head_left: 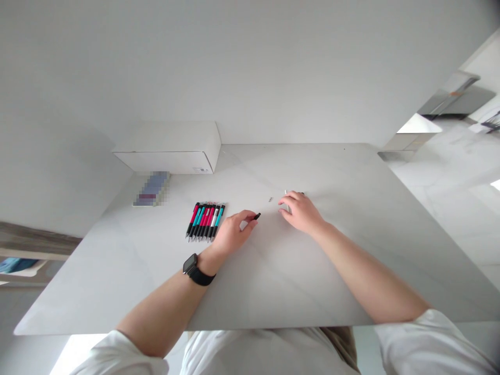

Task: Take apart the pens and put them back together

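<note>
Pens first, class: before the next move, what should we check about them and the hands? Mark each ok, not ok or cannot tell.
1. Pens lying side by side: ok.
2. Left hand free: not ok; it holds a black piece between thumb and fingers.
3. Right hand's grip on the white piece: cannot tell; the hand partly hides it.
4. Tiny piece in plain sight between the hands: ok.
5. Box out of the hands' way: ok; it stands behind the pens, by the wall.
</note>
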Demonstrator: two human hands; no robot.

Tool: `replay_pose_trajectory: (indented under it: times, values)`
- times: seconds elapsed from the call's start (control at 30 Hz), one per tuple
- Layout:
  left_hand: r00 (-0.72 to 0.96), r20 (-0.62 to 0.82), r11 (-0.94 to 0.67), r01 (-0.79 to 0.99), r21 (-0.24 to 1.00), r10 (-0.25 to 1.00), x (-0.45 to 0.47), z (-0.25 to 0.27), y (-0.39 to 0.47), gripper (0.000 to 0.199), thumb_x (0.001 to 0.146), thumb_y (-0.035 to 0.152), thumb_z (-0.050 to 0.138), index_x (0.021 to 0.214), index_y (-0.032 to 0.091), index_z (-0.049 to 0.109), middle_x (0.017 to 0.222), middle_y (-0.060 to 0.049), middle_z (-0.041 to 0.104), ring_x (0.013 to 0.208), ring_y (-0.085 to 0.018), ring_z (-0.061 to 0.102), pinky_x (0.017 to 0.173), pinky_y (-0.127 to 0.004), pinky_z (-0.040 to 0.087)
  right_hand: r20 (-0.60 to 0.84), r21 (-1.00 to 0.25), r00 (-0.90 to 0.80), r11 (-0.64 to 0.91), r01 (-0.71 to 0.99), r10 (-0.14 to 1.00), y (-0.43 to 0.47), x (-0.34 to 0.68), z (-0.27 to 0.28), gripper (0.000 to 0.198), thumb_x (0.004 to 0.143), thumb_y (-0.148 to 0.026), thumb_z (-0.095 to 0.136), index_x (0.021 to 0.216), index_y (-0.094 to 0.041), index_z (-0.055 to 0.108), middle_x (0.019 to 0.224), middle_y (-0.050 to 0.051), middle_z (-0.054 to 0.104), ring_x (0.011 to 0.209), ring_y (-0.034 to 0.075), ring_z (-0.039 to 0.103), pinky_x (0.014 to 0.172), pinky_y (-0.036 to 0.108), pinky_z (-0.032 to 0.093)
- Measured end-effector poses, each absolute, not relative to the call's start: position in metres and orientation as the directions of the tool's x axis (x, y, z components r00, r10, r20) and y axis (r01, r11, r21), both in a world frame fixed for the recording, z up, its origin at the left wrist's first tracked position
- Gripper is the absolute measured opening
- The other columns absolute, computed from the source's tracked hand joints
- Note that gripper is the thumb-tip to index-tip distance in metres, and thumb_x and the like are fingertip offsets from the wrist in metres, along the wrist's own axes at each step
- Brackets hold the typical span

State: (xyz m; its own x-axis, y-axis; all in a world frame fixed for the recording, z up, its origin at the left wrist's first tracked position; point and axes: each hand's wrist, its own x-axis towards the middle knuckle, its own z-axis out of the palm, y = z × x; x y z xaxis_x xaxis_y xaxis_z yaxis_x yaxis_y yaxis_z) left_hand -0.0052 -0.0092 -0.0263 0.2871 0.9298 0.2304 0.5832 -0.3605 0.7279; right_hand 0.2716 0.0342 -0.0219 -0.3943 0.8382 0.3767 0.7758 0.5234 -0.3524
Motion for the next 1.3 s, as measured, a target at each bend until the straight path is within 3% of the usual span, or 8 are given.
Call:
replay_pose_trajectory:
  times: [0.17, 0.33, 0.43, 0.53, 0.7, 0.77, 0.97, 1.3]
  values:
    - [0.284, 0.212, -0.343, 0.58, 0.739, 0.935, -0.006, -0.027, -0.007, 0.021, 0.098, 0.035, 0.063, 0.113, 0.022, 0.072, 0.103, -0.004, 0.079, 0.084, -0.019, 0.073, 0.073, -0.027, 0.053, 0.334, -0.233, -0.398, 0.484, 0.843, 0.855, 0.075, 0.266, -0.027, 0.016, 0.096, -0.021, 0.066, 0.106, -0.028, 0.077, 0.11, 0.01, 0.069, 0.106, 0.029, 0.059, 0.094, 0.045, 0.042]
    - [0.282, 0.169, -0.309, 0.587, 0.748, 0.944, -0.007, -0.026, -0.007, 0.022, 0.098, 0.034, 0.063, 0.113, 0.022, 0.072, 0.105, -0.005, 0.079, 0.087, -0.019, 0.073, 0.072, -0.025, 0.053, 0.122, -0.177, -0.463, 0.478, 0.86, 0.878, 0.093, 0.242, -0.029, 0.014, 0.097, -0.023, 0.065, 0.105, -0.027, 0.076, 0.11, 0.009, 0.07, 0.108, 0.028, 0.058, 0.095, 0.042, 0.037]
    - [0.273, 0.146, -0.285, 0.591, 0.754, 0.951, -0.008, -0.027, -0.006, 0.023, 0.098, 0.034, 0.062, 0.115, 0.022, 0.071, 0.105, -0.005, 0.078, 0.091, -0.02, 0.073, 0.069, -0.025, 0.053, 0.068, -0.168, -0.478, 0.482, 0.86, 0.876, 0.087, 0.237, -0.031, 0.012, 0.099, -0.022, 0.062, 0.101, -0.024, 0.074, 0.113, 0.01, 0.069, 0.11, 0.028, 0.057, 0.094, 0.04, 0.036]
    - [0.269, 0.142, -0.279, 0.589, 0.758, 0.953, -0.008, -0.026, -0.005, 0.023, 0.099, 0.034, 0.062, 0.116, 0.022, 0.07, 0.106, -0.005, 0.078, 0.093, -0.02, 0.073, 0.068, -0.025, 0.052, 0.104, -0.255, -0.501, 0.51, 0.822, 0.859, 0.074, 0.239, -0.026, 0.014, 0.1, -0.017, 0.057, 0.102, -0.022, 0.07, 0.113, 0.009, 0.068, 0.107, 0.025, 0.059, 0.093, 0.037, 0.037]
    - [0.252, 0.157, -0.28, 0.588, 0.759, 0.955, -0.008, -0.026, -0.005, 0.022, 0.099, 0.034, 0.062, 0.116, 0.023, 0.071, 0.107, -0.004, 0.078, 0.092, -0.019, 0.073, 0.068, -0.024, 0.052, 0.14, -0.649, -0.538, 0.487, 0.584, 0.831, 0.054, 0.237, -0.005, 0.015, 0.101, -0.018, 0.051, 0.104, -0.023, 0.064, 0.102, 0.003, 0.07, 0.09, 0.017, 0.062, 0.08, 0.028, 0.043]
    - [0.244, 0.166, -0.281, 0.578, 0.766, 0.955, -0.009, -0.027, -0.005, 0.022, 0.098, 0.033, 0.063, 0.117, 0.023, 0.071, 0.108, -0.004, 0.078, 0.094, -0.02, 0.073, 0.068, -0.024, 0.053, 0.172, -0.729, -0.53, 0.469, 0.499, 0.831, 0.049, 0.232, 0.001, 0.014, 0.1, -0.02, 0.052, 0.103, -0.024, 0.065, 0.101, 0.002, 0.071, 0.089, 0.017, 0.063, 0.079, 0.027, 0.044]
    - [0.216, 0.201, -0.29, 0.566, 0.771, 0.956, -0.011, -0.028, -0.006, 0.022, 0.098, 0.033, 0.063, 0.116, 0.023, 0.072, 0.107, -0.004, 0.078, 0.099, -0.021, 0.073, 0.069, -0.025, 0.055, 0.276, -0.749, -0.5, 0.509, 0.424, 0.821, 0.042, 0.222, 0.003, 0.017, 0.098, -0.015, 0.054, 0.101, -0.024, 0.067, 0.101, 0.002, 0.072, 0.091, 0.017, 0.065, 0.08, 0.028, 0.047]
    - [0.23, 0.197, -0.297, 0.572, 0.765, 0.953, -0.01, -0.027, -0.005, 0.022, 0.097, 0.032, 0.065, 0.116, 0.024, 0.073, 0.104, -0.003, 0.078, 0.095, -0.019, 0.073, 0.069, -0.025, 0.055, 0.308, -0.669, -0.556, 0.591, 0.45, 0.772, 0.038, 0.22, 0.007, 0.017, 0.096, -0.014, 0.059, 0.1, -0.025, 0.071, 0.096, 0.003, 0.072, 0.087, 0.017, 0.065, 0.079, 0.028, 0.047]
